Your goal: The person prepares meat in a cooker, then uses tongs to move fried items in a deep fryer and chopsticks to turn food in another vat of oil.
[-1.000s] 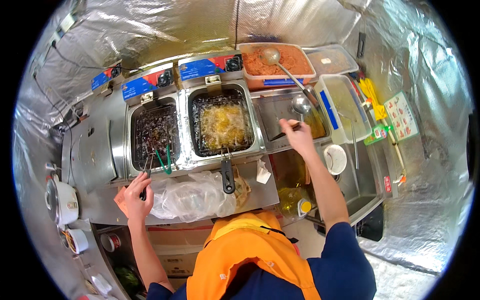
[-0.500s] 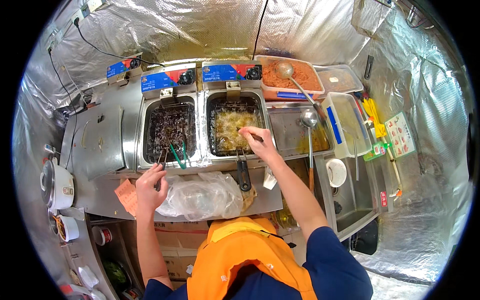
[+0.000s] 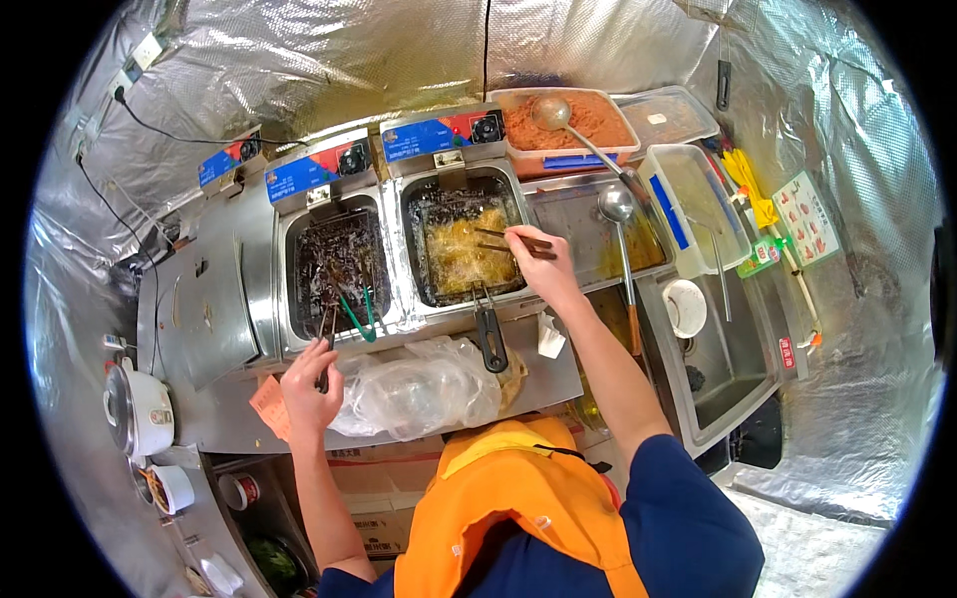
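Chopsticks, gripped by fingers of the right hand over frying golden food at mid-frame, presumably keep it clear of heat; lower left, the left hand has fingers around a black handle.

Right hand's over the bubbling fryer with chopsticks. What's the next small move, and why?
Probably lower the brown chopsticks slightly and nudge the yellow food apart: the right hand has their tips over it, and it looks bunched, while the left hand is occupied at the other fryer's basket handle.
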A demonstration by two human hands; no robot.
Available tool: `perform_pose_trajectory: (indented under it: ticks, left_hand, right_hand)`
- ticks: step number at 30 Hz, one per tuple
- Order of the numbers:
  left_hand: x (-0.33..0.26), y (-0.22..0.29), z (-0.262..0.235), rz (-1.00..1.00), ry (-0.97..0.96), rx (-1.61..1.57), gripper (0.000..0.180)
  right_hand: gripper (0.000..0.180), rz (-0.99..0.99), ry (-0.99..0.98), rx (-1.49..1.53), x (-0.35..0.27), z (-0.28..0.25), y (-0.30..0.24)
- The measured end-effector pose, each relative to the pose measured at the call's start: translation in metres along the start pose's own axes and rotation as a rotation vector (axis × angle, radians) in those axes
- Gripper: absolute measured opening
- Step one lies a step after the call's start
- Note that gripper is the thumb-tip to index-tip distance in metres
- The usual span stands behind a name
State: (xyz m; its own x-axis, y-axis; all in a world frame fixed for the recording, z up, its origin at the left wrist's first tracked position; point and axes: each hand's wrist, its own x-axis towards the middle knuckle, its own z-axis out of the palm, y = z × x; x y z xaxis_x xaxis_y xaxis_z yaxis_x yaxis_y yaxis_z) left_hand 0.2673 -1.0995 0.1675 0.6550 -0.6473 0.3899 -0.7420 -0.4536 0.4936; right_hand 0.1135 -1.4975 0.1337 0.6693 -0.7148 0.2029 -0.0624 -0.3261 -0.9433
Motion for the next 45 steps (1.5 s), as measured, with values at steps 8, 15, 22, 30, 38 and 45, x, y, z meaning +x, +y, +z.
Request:
perform_pose_trajectory:
  ticks: [8,15,22,30,38,45]
  left_hand:
    - [-0.003,0.002,-0.002,-0.04,-0.02,-0.01,0.019]
    - [0.0,0.003,0.002,-0.019,0.015,-0.005,0.019]
    - [0.001,0.004,0.006,-0.028,0.034,-0.007,0.019]
    - [-0.001,0.004,0.008,-0.039,0.04,-0.036,0.02]
    - [-0.001,0.007,0.006,-0.051,0.036,-0.039,0.02]
    - [-0.002,0.003,0.007,-0.037,0.052,-0.027,0.02]
  right_hand:
    - [0.02,-0.177,0.011,-0.071,-0.006,0.011,0.011]
    - [0.02,-0.144,-0.019,-0.123,0.013,0.014,0.032]
    - [0.016,-0.11,-0.178,-0.108,0.016,0.026,0.011]
    - [0.022,-0.101,-0.001,-0.2,0.019,-0.002,0.026]
    - [0.028,0.042,0.102,-0.006,-0.005,0.008,0.038]
    - [0.03,0.043,0.134,0.19,0.005,0.017,0.053]
